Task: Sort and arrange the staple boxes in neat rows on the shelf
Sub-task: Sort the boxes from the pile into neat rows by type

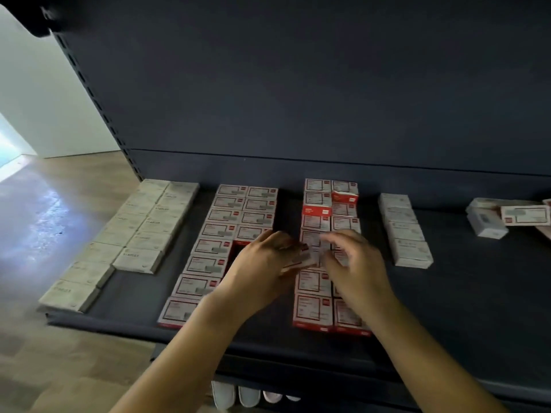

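Staple boxes lie in rows on a dark shelf (477,293). Plain white boxes (140,225) fill two rows at the left. Red-and-white boxes form a double row left of centre (226,222) and another at centre (316,293). A single white row (405,231) runs to the right. My left hand (262,263) and my right hand (354,263) meet above the gap between the red rows. Together they hold one small red-and-white box (304,257), blurred. The left fingers curl at its left end and the right fingers pinch its right end.
A loose heap of white and red-trimmed boxes (507,216) sits at the shelf's far right. One red box (344,196) stands tilted near the back of the centre row. The shelf's back panel (298,84) rises behind. Wooden floor (59,368) lies to the left.
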`<act>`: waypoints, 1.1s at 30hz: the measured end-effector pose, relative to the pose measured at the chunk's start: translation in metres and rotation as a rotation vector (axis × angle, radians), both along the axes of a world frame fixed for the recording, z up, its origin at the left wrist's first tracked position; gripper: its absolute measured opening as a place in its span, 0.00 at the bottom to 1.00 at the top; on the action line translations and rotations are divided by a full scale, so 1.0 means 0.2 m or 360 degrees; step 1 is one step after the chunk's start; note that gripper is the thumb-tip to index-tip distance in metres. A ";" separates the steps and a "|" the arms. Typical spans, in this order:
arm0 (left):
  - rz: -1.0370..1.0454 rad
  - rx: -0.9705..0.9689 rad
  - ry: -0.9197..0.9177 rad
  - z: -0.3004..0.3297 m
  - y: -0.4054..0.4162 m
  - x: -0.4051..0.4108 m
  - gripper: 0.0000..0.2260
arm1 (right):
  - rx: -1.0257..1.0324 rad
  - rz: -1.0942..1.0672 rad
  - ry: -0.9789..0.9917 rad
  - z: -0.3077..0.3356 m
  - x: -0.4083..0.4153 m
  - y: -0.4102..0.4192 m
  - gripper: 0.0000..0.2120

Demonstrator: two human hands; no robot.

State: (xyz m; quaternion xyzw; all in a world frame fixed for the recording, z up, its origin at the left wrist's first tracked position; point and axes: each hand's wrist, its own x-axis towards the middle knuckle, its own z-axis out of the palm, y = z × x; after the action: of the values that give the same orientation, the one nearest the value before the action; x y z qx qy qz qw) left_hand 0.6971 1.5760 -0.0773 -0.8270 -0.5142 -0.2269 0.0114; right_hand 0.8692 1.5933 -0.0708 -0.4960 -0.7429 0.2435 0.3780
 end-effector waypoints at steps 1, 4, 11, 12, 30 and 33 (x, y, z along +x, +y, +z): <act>0.0001 -0.0064 0.0046 -0.02 0.01 -0.07 0.17 | 0.0155 -0.0042 -0.0179 0.00 -0.04 0.02 0.12; 0.0062 -0.0300 0.0129 -0.07 0.04 -0.23 0.14 | 0.0192 -0.0114 -0.0358 0.02 -0.15 0.04 0.14; 0.0017 -0.0422 0.0245 -0.13 0.11 -0.39 0.13 | 0.0149 -0.0136 -0.0368 -0.04 -0.30 -0.01 0.13; 0.0007 -0.0402 0.0231 -0.13 0.11 -0.39 0.12 | 0.0142 -0.0145 -0.0379 -0.05 -0.31 -0.01 0.12; 0.0005 -0.0076 0.0182 0.06 0.07 -0.07 0.20 | -0.0010 -0.0135 -0.0592 -0.04 -0.13 -0.04 0.17; -0.0048 -0.0104 0.0209 0.08 0.06 0.08 0.21 | -0.0001 -0.0149 -0.0597 -0.05 0.00 -0.05 0.17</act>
State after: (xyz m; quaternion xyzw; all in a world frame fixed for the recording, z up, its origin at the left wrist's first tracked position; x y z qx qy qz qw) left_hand 0.7125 1.5885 -0.0611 -0.8477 -0.5069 -0.1554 0.0148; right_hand 0.8684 1.5841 -0.0798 -0.5667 -0.7764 0.1294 0.2436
